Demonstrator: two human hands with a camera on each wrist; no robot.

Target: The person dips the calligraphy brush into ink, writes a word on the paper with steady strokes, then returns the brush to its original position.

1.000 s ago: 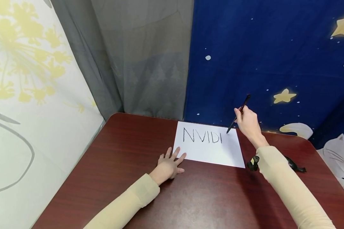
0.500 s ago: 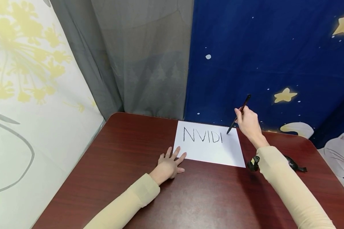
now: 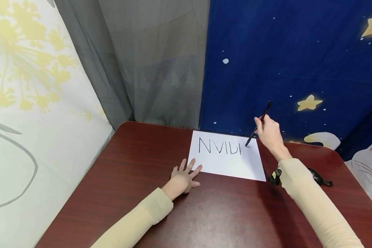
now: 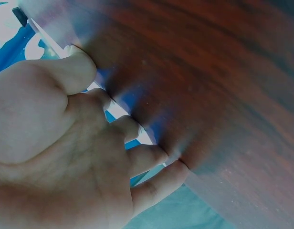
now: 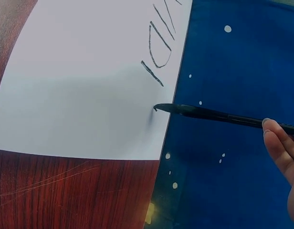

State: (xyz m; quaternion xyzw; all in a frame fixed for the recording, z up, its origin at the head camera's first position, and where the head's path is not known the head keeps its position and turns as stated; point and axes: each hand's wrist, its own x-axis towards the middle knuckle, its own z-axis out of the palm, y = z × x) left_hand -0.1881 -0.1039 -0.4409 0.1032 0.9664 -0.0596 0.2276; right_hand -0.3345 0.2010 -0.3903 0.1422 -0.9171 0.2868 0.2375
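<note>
A white sheet of paper [image 3: 232,167] lies near the table's far edge with "NVIDI" lettered on it in thin dark strokes. My right hand [image 3: 269,134] holds a slim black paintbrush [image 5: 209,113] by its upper part, slanting down to the sheet. In the right wrist view its dark tip is at the paper, right of the last "I", where a tiny dark mark shows. My left hand [image 3: 181,181] lies palm down with fingers spread, fingertips over the sheet's lower left corner and the thumb on the table. The left wrist view shows its palm and bent fingers from below.
The dark red wooden table [image 3: 136,158] reaches back to a grey curtain [image 3: 161,69] and a blue starry curtain [image 3: 266,62]. A black object [image 3: 320,178] lies at the right, partly hidden behind the right sleeve. A black device [image 3: 275,176] sits at the right cuff.
The paintbrush tip has crept slightly down over the paper, right of the last letter. My left hand stays in place at the sheet's corner.
</note>
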